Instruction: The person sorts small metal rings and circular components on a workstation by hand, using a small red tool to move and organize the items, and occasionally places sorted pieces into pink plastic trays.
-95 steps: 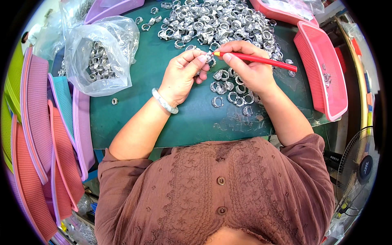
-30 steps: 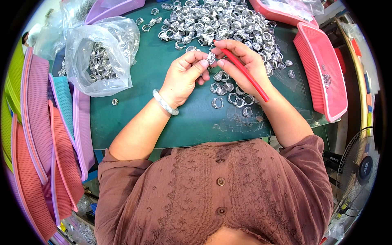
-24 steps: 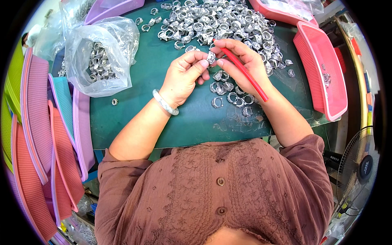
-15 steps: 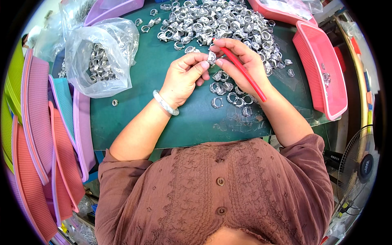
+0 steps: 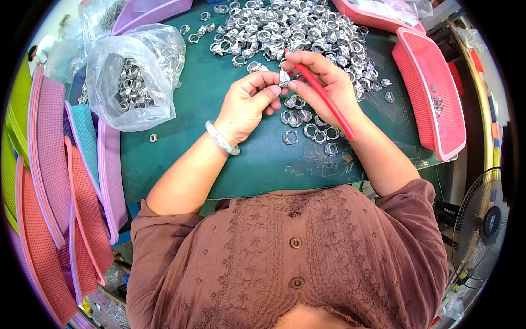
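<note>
Head view looks down on a dark green worktop (image 5: 181, 164) crowded along its far edge and both sides. Left hand (image 5: 246, 104) is closed in a pinch on a small silver metal ring (image 5: 284, 78), thumb and fingertips meeting at it, and a pale jade-like bangle (image 5: 222, 138) sits on that wrist. Right hand (image 5: 323, 82) is closed too: it grips a thin red stick-shaped tool (image 5: 323, 96) whose upper tip lies right at the held ring, while its fingertips touch the ring from the other side.

Just below the hands lies a loose cluster of about ten similar rings (image 5: 309, 129); one single ring (image 5: 153, 137) lies alone well to the left. Beyond the hands a large heap of silver rings (image 5: 285, 30), too many to count, fills the far edge. One clear plastic bag (image 5: 134, 82) holding more rings sits at the left.

Two pink plastic mesh baskets show on the right: one long one (image 5: 433, 98) at the worktop's right edge, holding a few rings, and one (image 5: 372, 13) at the far corner. A stack of pink, purple, teal and green mesh trays (image 5: 66, 181) lines the left edge. Bare worktop remains only between the forearms and in front of the left arm. One standing fan (image 5: 482, 219) is at the lower right.
</note>
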`<act>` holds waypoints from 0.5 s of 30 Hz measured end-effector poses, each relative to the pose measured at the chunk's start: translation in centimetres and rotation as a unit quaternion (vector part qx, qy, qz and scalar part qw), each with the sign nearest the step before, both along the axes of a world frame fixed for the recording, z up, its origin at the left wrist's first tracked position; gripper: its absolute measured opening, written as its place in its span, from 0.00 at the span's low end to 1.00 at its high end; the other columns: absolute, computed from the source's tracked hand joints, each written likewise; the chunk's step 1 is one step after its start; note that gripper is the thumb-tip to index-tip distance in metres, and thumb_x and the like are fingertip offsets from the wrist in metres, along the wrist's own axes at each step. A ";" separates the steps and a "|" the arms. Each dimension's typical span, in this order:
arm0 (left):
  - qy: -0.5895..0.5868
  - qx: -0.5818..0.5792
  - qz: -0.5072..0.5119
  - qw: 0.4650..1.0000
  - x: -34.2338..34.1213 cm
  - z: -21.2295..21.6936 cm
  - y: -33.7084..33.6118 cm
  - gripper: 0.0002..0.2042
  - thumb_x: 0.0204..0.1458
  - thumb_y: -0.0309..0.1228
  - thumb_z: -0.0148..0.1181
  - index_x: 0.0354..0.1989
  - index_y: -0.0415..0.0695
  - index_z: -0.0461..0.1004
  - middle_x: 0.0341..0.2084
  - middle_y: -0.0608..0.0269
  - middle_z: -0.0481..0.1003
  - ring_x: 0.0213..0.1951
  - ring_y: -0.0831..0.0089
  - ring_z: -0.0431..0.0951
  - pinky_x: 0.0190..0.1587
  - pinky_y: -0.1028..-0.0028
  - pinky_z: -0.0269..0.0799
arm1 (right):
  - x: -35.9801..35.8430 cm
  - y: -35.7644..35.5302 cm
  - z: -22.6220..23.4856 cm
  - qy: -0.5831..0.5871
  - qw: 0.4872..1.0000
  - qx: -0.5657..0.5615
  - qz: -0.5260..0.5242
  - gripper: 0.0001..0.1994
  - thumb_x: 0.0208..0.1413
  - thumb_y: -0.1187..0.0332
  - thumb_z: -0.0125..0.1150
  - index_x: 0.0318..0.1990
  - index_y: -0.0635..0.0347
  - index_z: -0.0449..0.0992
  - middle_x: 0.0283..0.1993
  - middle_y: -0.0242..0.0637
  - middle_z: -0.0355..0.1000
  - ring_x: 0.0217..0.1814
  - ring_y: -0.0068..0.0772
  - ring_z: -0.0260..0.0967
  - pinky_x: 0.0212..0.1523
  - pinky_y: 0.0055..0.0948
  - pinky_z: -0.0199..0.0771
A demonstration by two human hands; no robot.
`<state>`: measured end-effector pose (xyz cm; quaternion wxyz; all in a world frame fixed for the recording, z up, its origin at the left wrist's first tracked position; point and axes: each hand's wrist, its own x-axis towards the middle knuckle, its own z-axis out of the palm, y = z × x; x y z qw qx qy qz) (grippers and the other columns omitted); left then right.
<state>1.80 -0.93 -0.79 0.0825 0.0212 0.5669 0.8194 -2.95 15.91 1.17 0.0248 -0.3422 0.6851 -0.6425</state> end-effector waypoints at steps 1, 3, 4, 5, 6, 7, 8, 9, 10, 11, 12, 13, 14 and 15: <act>0.002 0.008 -0.003 1.000 0.0 0.0 0.0 0.07 0.52 0.22 0.49 0.38 0.41 0.70 0.32 0.65 0.74 0.26 0.83 0.68 0.27 0.83 0.64 | 0.0 -0.1 0.1 0.004 1.000 -0.001 -0.001 0.19 0.47 0.84 0.53 0.49 0.62 0.66 0.44 0.37 0.69 0.47 0.25 0.67 0.45 0.22 0.70; 0.001 0.021 -0.008 1.000 0.0 0.0 -0.1 0.07 0.52 0.22 0.49 0.39 0.40 0.70 0.33 0.65 0.74 0.26 0.83 0.68 0.28 0.83 0.64 | 0.1 -0.2 0.1 0.011 1.000 -0.001 -0.002 0.19 0.47 0.84 0.54 0.48 0.62 0.67 0.43 0.37 0.69 0.46 0.25 0.68 0.43 0.22 0.71; -0.001 0.025 -0.010 1.000 0.0 0.0 -0.2 0.08 0.52 0.22 0.49 0.39 0.40 0.71 0.33 0.65 0.74 0.26 0.83 0.68 0.29 0.82 0.64 | 0.1 -0.2 0.2 0.014 1.000 -0.001 -0.002 0.19 0.47 0.84 0.54 0.48 0.62 0.67 0.43 0.37 0.69 0.46 0.25 0.68 0.43 0.22 0.71; -0.002 0.030 -0.012 0.999 0.0 0.0 -0.2 0.08 0.51 0.22 0.48 0.39 0.40 0.71 0.33 0.65 0.74 0.26 0.83 0.69 0.29 0.82 0.64 | 0.2 -0.2 0.2 0.017 1.000 0.000 -0.002 0.19 0.46 0.84 0.54 0.48 0.61 0.67 0.43 0.37 0.69 0.45 0.25 0.68 0.42 0.22 0.72; -0.005 0.030 -0.012 0.999 0.0 0.0 -0.2 0.08 0.51 0.22 0.48 0.39 0.40 0.71 0.33 0.65 0.74 0.27 0.83 0.69 0.29 0.82 0.64 | 0.1 -0.2 0.1 0.024 1.000 0.003 -0.004 0.19 0.46 0.84 0.54 0.48 0.61 0.67 0.42 0.37 0.69 0.45 0.25 0.68 0.42 0.22 0.72; -0.007 0.030 -0.013 0.999 0.0 0.1 -0.2 0.08 0.51 0.23 0.48 0.39 0.40 0.71 0.33 0.65 0.74 0.27 0.83 0.69 0.29 0.82 0.64 | 0.1 -0.2 0.1 0.031 0.999 0.007 -0.006 0.19 0.46 0.84 0.54 0.48 0.61 0.67 0.42 0.37 0.69 0.45 0.25 0.69 0.42 0.22 0.72; -0.009 0.029 -0.014 0.999 0.0 0.1 -0.2 0.08 0.51 0.23 0.48 0.39 0.40 0.71 0.33 0.65 0.74 0.27 0.83 0.69 0.30 0.82 0.64 | 0.0 -0.1 0.1 0.037 0.999 0.010 -0.008 0.19 0.46 0.85 0.54 0.48 0.61 0.67 0.42 0.37 0.69 0.44 0.25 0.69 0.42 0.22 0.72; -0.010 0.030 -0.014 0.999 0.0 0.1 -0.2 0.08 0.52 0.23 0.48 0.39 0.40 0.71 0.33 0.65 0.74 0.27 0.83 0.69 0.30 0.82 0.64 | 0.0 -0.2 0.1 0.036 0.999 0.010 -0.007 0.19 0.46 0.85 0.54 0.48 0.61 0.68 0.42 0.37 0.69 0.44 0.25 0.69 0.42 0.22 0.72; -0.010 0.032 -0.014 0.999 0.0 0.1 -0.2 0.08 0.52 0.23 0.48 0.40 0.40 0.71 0.33 0.65 0.74 0.27 0.83 0.69 0.30 0.82 0.64 | 0.1 -0.2 0.2 0.035 0.999 0.010 -0.006 0.19 0.46 0.85 0.54 0.47 0.62 0.68 0.42 0.37 0.69 0.44 0.25 0.69 0.42 0.22 0.72; -0.011 0.033 -0.014 0.999 0.0 0.1 -0.2 0.08 0.52 0.24 0.48 0.40 0.40 0.71 0.33 0.65 0.74 0.27 0.83 0.69 0.30 0.82 0.64 | 0.1 -0.2 0.2 0.034 0.999 0.010 -0.006 0.19 0.46 0.85 0.54 0.47 0.62 0.68 0.41 0.37 0.69 0.44 0.25 0.69 0.42 0.22 0.73; -0.010 0.037 -0.016 0.999 0.0 0.1 -0.2 0.08 0.52 0.24 0.48 0.40 0.40 0.71 0.33 0.65 0.74 0.27 0.83 0.69 0.29 0.82 0.64 | 0.1 -0.2 0.1 0.032 0.999 0.006 -0.006 0.19 0.46 0.85 0.54 0.47 0.62 0.68 0.41 0.37 0.69 0.43 0.25 0.69 0.42 0.22 0.73; -0.008 0.042 -0.017 0.999 0.0 0.1 -0.2 0.08 0.52 0.24 0.48 0.40 0.40 0.71 0.32 0.65 0.74 0.27 0.83 0.69 0.29 0.82 0.64 | 0.1 -0.2 0.1 0.031 0.999 0.003 -0.007 0.19 0.46 0.84 0.55 0.47 0.62 0.68 0.41 0.37 0.69 0.43 0.25 0.69 0.42 0.22 0.73; -0.007 0.046 -0.019 0.999 -0.1 0.1 -0.2 0.08 0.53 0.25 0.48 0.39 0.40 0.71 0.32 0.65 0.74 0.26 0.83 0.69 0.29 0.82 0.64 | 0.1 -0.2 0.0 0.030 1.000 -0.001 -0.007 0.19 0.46 0.84 0.55 0.47 0.62 0.68 0.41 0.37 0.70 0.43 0.25 0.69 0.42 0.22 0.73; -0.008 0.043 -0.016 0.999 -0.1 0.1 -0.2 0.08 0.53 0.25 0.48 0.39 0.40 0.71 0.32 0.65 0.74 0.26 0.83 0.69 0.29 0.82 0.64 | 0.1 -0.2 0.0 0.034 0.999 0.003 -0.008 0.19 0.46 0.84 0.55 0.47 0.62 0.68 0.41 0.37 0.70 0.43 0.25 0.70 0.42 0.23 0.73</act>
